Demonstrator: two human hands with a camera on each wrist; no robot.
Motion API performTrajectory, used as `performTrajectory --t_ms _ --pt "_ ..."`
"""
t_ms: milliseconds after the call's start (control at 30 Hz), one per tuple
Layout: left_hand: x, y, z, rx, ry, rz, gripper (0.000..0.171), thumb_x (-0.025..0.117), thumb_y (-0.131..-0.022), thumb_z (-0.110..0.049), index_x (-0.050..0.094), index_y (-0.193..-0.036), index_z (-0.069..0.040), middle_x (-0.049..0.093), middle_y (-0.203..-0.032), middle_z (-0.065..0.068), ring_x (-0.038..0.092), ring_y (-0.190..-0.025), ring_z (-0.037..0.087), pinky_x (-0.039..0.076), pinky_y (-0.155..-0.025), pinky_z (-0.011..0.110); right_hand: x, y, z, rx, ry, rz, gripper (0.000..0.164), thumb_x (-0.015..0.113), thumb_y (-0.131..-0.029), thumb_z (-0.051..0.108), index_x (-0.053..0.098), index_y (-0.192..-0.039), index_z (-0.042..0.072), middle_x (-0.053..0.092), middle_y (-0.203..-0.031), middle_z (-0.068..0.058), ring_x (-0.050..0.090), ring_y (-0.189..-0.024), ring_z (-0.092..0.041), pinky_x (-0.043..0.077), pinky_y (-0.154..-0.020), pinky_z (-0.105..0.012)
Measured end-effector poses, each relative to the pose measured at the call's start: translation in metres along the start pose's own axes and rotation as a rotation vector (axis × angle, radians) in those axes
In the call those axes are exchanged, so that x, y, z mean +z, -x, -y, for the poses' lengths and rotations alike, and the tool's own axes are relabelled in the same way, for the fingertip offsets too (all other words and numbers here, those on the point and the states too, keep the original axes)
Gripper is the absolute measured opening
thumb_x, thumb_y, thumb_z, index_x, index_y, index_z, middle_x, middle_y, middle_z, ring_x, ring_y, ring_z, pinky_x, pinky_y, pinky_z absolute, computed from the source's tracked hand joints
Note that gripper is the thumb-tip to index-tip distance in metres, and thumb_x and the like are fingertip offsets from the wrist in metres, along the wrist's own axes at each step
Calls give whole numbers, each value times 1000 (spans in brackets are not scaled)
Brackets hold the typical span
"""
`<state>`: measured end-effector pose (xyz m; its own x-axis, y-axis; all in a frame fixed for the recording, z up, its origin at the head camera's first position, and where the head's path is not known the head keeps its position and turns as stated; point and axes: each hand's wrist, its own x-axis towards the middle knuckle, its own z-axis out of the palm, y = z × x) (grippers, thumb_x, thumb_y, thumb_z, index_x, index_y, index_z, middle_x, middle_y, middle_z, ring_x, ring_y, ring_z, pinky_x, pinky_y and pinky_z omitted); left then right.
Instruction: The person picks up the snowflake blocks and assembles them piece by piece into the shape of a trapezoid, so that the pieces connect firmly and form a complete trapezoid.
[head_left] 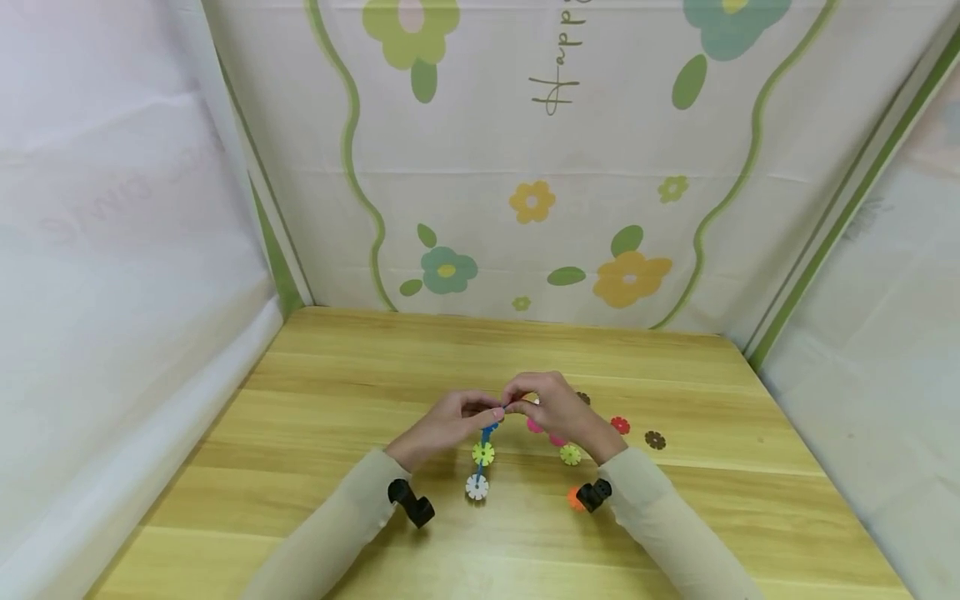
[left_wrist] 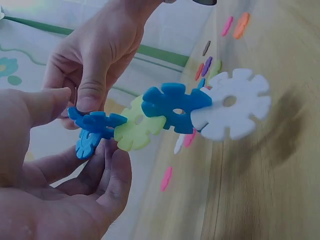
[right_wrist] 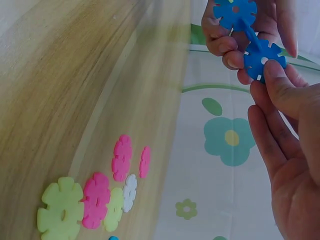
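A chain of slotted plastic flower discs hangs between both hands above the wooden table. Its white disc is at the end nearest the body, followed by a blue disc, a yellow-green disc and more blue discs at the far end. My left hand holds the chain at its blue end, thumb above and fingers below. Facing it, my right hand pinches the last blue disc between thumb and fingers. This disc joins another blue disc through a slot, with the left hand's fingers around them.
Loose discs lie flat to the right: a red disc, a brown disc, a yellow-green disc and pink ones. An orange disc is partly behind the right wrist's black camera mount. A flowered cloth hangs behind the table.
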<state>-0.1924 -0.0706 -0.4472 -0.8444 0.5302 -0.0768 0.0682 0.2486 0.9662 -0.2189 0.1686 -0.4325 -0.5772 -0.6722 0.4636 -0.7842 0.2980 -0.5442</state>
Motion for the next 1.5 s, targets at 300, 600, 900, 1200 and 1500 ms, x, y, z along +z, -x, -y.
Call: performTrajectory --t_ms 300,600,900,1200,1500 --pt "-2 0 3 -24 5 -26 45 63 -105 -47 68 -136 -14 68 -137 13 64 -116 19 53 -105 45 -10 -9 2 61 34 90 16 78 -93 3 77 -103 15 79 -101 0 75 -92 -9 62 -84 -25" --pt "-6 1 4 -22 44 -65 41 67 -105 -37 68 -134 -9 67 -135 20 66 -111 18 54 -106 49 -25 -20 -22 299 205 174 13 74 -98 3 76 -108 11 78 -108 -8 74 -98 -18 63 -90 -37" --pt "-7 4 0 -30 92 -122 35 69 -104 -32 69 -131 -9 70 -123 8 68 -108 20 54 -106 53 -10 -22 -55 488 223 252 25 70 -101 5 71 -124 -5 75 -116 -17 71 -104 -27 61 -94 -43" --pt "-7 4 0 -18 146 -127 38 70 -104 -31 66 -134 -7 68 -128 13 68 -110 17 51 -111 54 2 -21 -67 577 196 273 13 74 -100 10 77 -109 1 75 -97 -6 68 -86 -15 61 -82 -36" --pt "-8 4 1 -4 177 -134 39 71 -103 -28 66 -135 -6 68 -130 14 68 -111 17 52 -110 54 4 -22 -60 613 160 195 5 75 -98 5 70 -100 5 72 -92 -4 65 -82 -14 58 -78 -32"
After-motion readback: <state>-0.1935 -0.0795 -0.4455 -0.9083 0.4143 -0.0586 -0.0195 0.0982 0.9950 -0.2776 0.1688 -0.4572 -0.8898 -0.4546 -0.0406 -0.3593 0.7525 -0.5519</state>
